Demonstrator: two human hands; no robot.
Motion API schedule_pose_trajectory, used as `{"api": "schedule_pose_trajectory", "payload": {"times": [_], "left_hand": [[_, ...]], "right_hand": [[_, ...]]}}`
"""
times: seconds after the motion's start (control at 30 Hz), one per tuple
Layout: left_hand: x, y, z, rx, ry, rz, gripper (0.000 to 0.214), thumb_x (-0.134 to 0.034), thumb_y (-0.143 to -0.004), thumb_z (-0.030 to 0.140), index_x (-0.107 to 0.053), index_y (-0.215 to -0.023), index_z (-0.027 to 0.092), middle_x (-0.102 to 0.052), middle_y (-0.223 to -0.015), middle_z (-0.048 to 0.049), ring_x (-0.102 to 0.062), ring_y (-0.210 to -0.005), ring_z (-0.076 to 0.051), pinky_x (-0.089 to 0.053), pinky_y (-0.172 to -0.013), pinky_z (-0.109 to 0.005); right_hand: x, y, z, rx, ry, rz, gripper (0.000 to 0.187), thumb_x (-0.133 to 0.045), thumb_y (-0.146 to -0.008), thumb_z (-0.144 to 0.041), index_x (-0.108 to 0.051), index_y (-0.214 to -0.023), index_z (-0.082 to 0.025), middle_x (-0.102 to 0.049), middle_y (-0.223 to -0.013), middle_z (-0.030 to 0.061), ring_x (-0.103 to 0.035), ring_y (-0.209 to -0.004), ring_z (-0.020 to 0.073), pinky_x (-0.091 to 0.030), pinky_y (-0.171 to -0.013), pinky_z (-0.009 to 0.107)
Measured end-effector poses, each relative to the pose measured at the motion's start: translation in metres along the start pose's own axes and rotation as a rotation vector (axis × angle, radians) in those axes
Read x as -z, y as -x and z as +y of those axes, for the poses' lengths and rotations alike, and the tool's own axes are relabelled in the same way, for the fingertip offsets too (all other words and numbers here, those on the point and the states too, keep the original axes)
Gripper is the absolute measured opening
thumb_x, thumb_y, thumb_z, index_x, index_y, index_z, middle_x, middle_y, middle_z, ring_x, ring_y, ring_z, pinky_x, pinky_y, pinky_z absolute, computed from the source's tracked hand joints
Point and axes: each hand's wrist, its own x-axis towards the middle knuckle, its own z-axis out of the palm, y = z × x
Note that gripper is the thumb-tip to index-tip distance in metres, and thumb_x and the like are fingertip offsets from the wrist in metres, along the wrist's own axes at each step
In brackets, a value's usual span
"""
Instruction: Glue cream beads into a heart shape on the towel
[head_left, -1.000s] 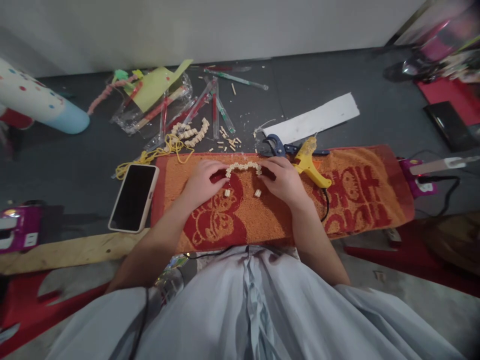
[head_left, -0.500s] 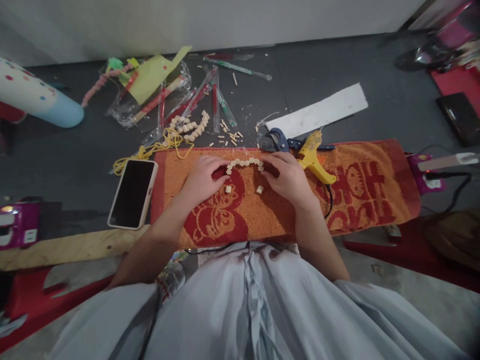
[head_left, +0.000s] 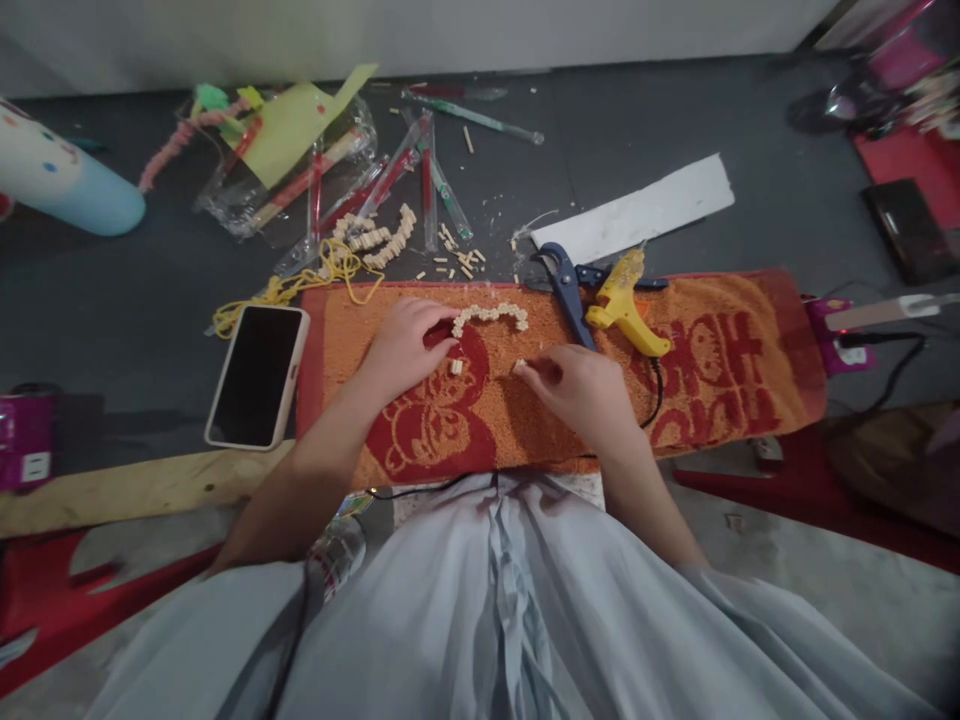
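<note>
A curved chain of small pale wooden pieces (head_left: 491, 313) lies arched on the orange towel (head_left: 555, 420). My left hand (head_left: 409, 342) has its thumb and index finger closed about the chain's left end. Lower down, my right hand (head_left: 581, 390) pinches a small wooden piece (head_left: 519, 367) between its fingertips, just over the towel and below the chain's right end. A similar small wooden piece (head_left: 456, 368) rests on the towel beneath the left fingertips.
Beyond my right hand lie a blue-handled cutter (head_left: 568, 290), a yellow glue gun (head_left: 624, 308) and a white strip (head_left: 637, 215). A phone (head_left: 257, 375) and yellow string (head_left: 345, 265) lie at left. Wooden bits (head_left: 466, 262) and plastic packets (head_left: 431, 190) are scattered behind the towel.
My right hand has left the chain's right end, moved down toward me and taken hold of the small wooden piece there. My left hand stays at the chain's left end.
</note>
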Motion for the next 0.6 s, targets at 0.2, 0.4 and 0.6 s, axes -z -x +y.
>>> {"api": "schedule_pose_trajectory", "payload": {"times": [0.2, 0.4, 0.6], "left_hand": [[0.001, 0.0, 0.0, -0.014, -0.009, 0.013, 0.029, -0.069, -0.082, 0.019, -0.069, -0.111, 0.02, -0.072, -0.113, -0.0066, -0.062, -0.11, -0.024, -0.048, -0.101, -0.042], [-0.001, 0.0, -0.001, -0.026, 0.004, 0.014, 0.027, -0.067, -0.083, 0.02, -0.07, -0.11, 0.02, -0.072, -0.112, -0.007, -0.062, -0.108, -0.024, -0.048, -0.1, -0.042], [-0.002, -0.001, -0.003, -0.021, 0.024, 0.009, 0.027, -0.066, -0.084, 0.021, -0.069, -0.111, 0.02, -0.072, -0.112, -0.0069, -0.061, -0.11, -0.024, -0.047, -0.101, -0.042]], "right_hand": [[-0.012, 0.0, -0.018, -0.047, 0.074, 0.011, 0.025, -0.07, -0.085, -0.04, -0.062, -0.071, -0.02, -0.069, -0.073, 0.007, -0.06, -0.062, 0.0207, -0.035, -0.055, 0.031], [-0.012, 0.002, -0.017, 0.117, -0.143, 0.069, 0.009, -0.061, -0.087, -0.02, -0.068, -0.093, -0.02, -0.073, -0.087, 0.0064, -0.067, -0.075, 0.0205, -0.048, -0.066, 0.03], [-0.01, -0.002, -0.014, 0.177, -0.314, 0.093, 0.02, -0.057, -0.087, -0.015, -0.073, -0.099, -0.021, -0.071, -0.092, 0.0069, -0.068, -0.081, 0.0193, -0.053, -0.074, 0.03]]}}
